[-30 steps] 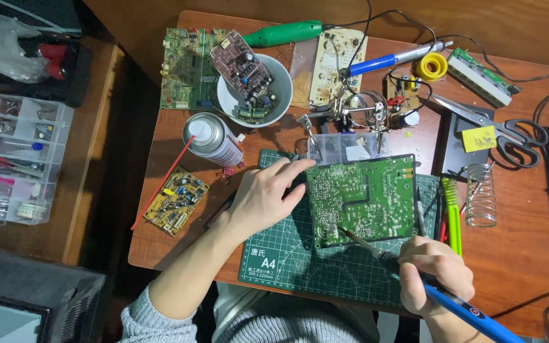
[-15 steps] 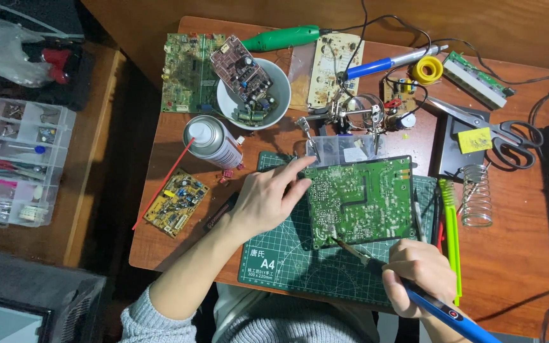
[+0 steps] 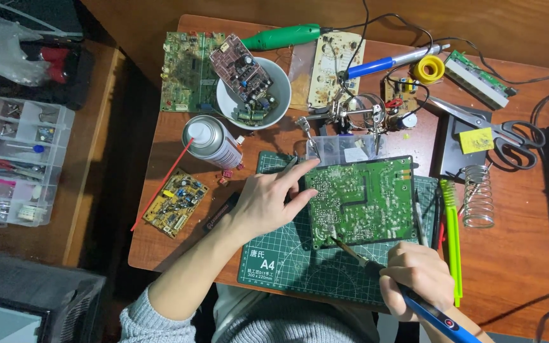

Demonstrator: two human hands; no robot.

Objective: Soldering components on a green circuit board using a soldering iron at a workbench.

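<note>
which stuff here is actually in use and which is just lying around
In use: green board held flat by left hand; soldering iron in right hand; cutting mat beneath.
Lying about: spray can, bowl, scissors, solder reel, small yellow board.

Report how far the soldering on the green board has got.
Set up: the green circuit board lies solder side up on the cutting mat. In hand: the left hand steadies its edge while the right hand holds the blue soldering iron, tip at the board's lower left. How many joints remain cannot be told.
</note>
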